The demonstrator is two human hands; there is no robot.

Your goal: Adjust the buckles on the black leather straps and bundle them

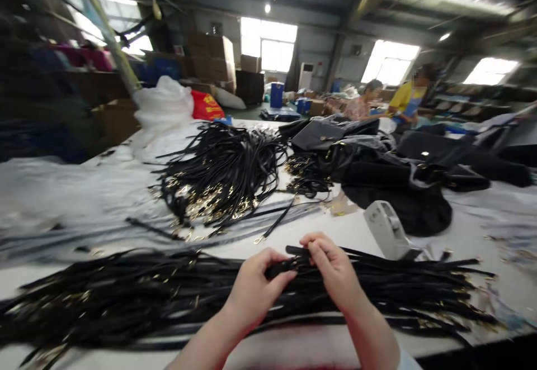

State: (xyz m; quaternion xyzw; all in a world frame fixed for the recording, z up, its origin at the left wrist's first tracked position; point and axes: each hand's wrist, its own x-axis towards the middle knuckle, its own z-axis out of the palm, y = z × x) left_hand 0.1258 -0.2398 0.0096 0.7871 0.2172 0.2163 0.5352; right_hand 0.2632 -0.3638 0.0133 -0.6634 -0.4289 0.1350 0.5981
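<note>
Both of my hands meet above a long row of black straps (138, 297) with gold-coloured metal fittings, laid lengthwise along the near side of the white table. My left hand (260, 283) is closed, thumb and fingers pinching a black strap (277, 269). Just to its right, my right hand (329, 264) grips a black strap end (296, 250) between thumb and fingers; its flat tip sticks out to the left. Blur hides whether both hands hold one strap or two. A single short strap with a gold clasp (274, 222) lies beyond my hands.
Farther back is a large heap of black straps with gold clasps (222, 174). A white tape dispenser (388, 230) stands right of my hands, with black and grey bags (377, 163) piled behind it. Clear plastic wrapping (75, 197) covers the left side. Two people work at the back right.
</note>
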